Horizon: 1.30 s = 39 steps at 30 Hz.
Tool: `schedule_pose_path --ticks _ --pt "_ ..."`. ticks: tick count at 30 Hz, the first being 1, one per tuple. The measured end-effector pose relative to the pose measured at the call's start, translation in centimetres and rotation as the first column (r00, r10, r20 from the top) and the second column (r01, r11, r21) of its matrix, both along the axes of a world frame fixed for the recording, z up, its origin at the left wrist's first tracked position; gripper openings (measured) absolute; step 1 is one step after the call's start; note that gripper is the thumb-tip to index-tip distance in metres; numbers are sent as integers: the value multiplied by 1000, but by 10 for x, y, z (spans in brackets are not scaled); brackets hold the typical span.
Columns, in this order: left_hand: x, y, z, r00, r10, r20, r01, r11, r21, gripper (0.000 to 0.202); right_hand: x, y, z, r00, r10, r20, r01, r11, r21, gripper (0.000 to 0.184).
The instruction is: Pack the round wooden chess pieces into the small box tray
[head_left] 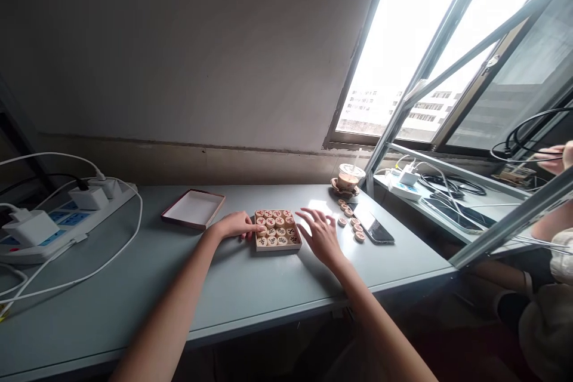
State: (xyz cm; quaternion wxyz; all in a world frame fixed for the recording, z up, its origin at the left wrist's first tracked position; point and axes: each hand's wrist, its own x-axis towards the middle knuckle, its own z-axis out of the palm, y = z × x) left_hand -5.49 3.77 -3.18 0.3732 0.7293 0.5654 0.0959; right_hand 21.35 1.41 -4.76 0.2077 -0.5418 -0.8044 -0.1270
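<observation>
- The left hand point(236, 225) held the box point(278, 248)'s left side, thumb over the pieces point(280, 231).
- The right hand point(321, 236), fingers spread wide, was just beside the box.
- The box sat on the table point(250, 295).

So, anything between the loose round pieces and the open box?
Yes: the right hand, spread beside the box, is between it and the loose pieces. Nothing else visible blocks that path; the phone is on the pieces' other side.
</observation>
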Motion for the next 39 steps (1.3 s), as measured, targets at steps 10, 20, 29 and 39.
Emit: schedule_pose_path --ticks 10,20,29,39 --pt "-4 -1 2 995 -100 -24 99 995 -26 59 73 17 -26 898 -409 165 428 897 -107 41" --pt "-5 -7 8 990 -134 -34 133 990 -46 52 -27 -20 8 863 157 -479 -249 959 -134 26" --pt "-8 -9 13 985 -174 -7 174 985 -21 45 -69 -10 -12 864 204 -460 -274 957 -90 16" --pt "-9 -13 25 990 -142 -19 141 990 -19 53 -31 -14 0 899 133 -418 -165 985 -42 29"
